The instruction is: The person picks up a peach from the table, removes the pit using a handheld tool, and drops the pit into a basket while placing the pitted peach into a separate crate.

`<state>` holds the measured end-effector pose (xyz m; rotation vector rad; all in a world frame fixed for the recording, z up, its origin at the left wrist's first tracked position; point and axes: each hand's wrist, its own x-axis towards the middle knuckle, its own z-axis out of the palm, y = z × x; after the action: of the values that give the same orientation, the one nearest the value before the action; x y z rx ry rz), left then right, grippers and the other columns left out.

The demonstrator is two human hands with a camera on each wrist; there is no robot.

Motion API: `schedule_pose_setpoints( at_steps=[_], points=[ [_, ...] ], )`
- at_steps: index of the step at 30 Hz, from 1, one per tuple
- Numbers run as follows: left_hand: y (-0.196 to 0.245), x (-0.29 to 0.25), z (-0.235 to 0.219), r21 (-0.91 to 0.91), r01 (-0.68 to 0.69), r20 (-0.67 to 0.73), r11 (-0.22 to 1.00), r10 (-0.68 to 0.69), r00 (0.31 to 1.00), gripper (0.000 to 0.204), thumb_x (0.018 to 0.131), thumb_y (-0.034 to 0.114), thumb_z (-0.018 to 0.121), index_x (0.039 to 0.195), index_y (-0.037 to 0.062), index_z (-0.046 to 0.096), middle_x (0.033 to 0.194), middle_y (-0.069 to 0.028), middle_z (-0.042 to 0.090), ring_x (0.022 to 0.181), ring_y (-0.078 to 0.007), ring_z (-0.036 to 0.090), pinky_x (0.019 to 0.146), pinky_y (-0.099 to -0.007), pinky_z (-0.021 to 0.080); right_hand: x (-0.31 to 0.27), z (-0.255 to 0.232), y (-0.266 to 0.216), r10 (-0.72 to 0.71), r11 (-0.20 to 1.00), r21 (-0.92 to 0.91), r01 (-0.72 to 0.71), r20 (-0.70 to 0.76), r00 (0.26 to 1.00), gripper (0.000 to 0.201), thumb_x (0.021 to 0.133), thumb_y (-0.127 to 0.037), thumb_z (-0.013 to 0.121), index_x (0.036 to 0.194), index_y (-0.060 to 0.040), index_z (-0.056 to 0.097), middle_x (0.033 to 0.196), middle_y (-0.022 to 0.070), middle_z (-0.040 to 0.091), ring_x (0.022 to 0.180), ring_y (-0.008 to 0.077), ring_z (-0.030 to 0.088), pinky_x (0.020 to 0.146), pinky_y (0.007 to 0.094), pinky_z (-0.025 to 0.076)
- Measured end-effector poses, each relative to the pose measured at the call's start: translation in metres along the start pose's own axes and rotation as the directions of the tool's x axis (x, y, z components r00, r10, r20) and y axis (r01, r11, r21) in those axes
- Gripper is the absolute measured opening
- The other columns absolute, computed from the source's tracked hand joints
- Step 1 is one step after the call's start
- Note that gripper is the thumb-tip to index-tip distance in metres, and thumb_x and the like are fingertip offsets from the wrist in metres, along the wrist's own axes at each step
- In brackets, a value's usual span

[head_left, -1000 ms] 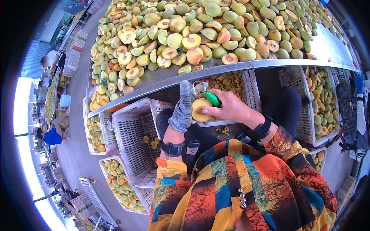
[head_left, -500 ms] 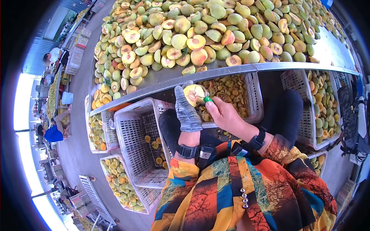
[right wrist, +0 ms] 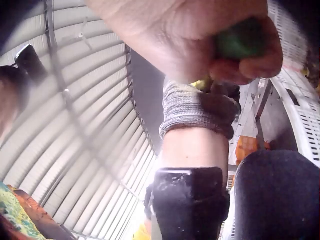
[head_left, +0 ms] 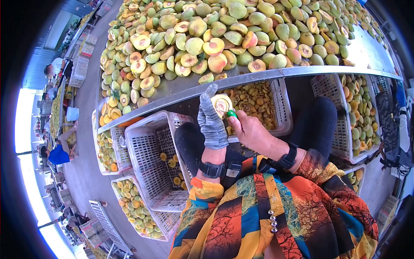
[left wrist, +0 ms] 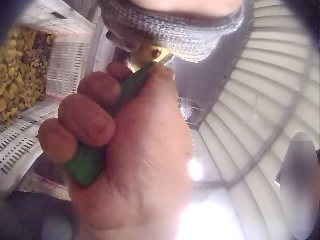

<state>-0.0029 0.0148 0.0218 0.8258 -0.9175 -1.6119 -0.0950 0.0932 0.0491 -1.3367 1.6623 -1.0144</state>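
Observation:
My left hand, in a grey knit glove, holds a cut peach half upright just under the table's edge, its cut face turned to me. My bare right hand grips a green-handled pitting tool whose tip sits at the peach's face. In the left wrist view the right hand curls round the green handle below the glove and a bit of yellow peach. The right wrist view has the green handle in the fist above the gloved left hand.
A steel table carries a heap of whole and halved peaches. Under it stand white crates: one with pits and scraps, one with a few halves, one with halves at right. My knees sit between them.
Both hands rose toward the table edge. The peach half went up with the left hand, and the right hand shifted from lying over the peach to working the tool at its face.

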Motion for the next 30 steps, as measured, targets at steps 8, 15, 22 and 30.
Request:
schedule_pose_setpoints(
  at_steps=[8,15,22,30],
  points=[
    [0.017,0.006,0.007,0.04,0.136,-0.038,0.99,-0.134,0.99,0.053,0.086,0.047,0.046,0.089,-0.003,0.061,0.079,-0.0094,0.064,0.063,-0.0142,0.059,0.057,-0.0242,0.049,-0.006,0.008,0.0,-0.018,0.996,0.092,0.014,0.041,0.999,0.027,0.092,-0.023,0.038,0.09,0.0027,0.046,0.056,0.019,0.049,0.05,0.0336,0.05,0.049,0.0394,0.039],
    [0.029,0.012,-0.007,0.152,0.366,0.065,0.918,-0.379,0.923,0.043,0.083,0.04,0.055,0.082,-0.002,0.061,0.073,-0.0106,0.063,0.057,-0.0174,0.06,0.051,-0.0258,0.051,-0.003,0.013,0.014,-0.07,0.997,0.057,0.061,0.176,0.982,0.029,0.092,-0.025,0.036,0.089,0.002,0.047,0.056,0.0193,0.049,0.052,0.0339,0.052,0.052,0.0399,0.04],
    [0.033,0.008,-0.011,0.017,0.416,0.223,0.909,-0.409,0.885,0.037,0.081,0.036,0.06,0.084,-0.0013,0.06,0.074,-0.0109,0.062,0.058,-0.0185,0.06,0.05,-0.0275,0.051,0.0,-0.005,0.0,0.029,0.999,-0.024,-0.022,0.344,0.939,0.031,0.09,-0.026,0.037,0.089,0.0025,0.049,0.068,0.0272,0.055,0.067,0.0437,0.055,0.064,0.0468,0.043],
    [0.031,0.01,-0.012,0.056,0.315,0.243,0.947,-0.319,0.916,0.036,0.082,0.034,0.059,0.078,-0.0014,0.06,0.067,-0.0118,0.061,0.053,-0.0195,0.059,0.049,-0.0279,0.05,-0.003,-0.007,-0.011,0.263,0.603,0.432,-0.671,0.687,0.678,0.042,0.091,-0.045,0.032,0.079,-0.0055,0.044,0.052,-0.0038,0.032,0.036,0.0041,0.031,0.029,0.0202,0.026]
  ],
)
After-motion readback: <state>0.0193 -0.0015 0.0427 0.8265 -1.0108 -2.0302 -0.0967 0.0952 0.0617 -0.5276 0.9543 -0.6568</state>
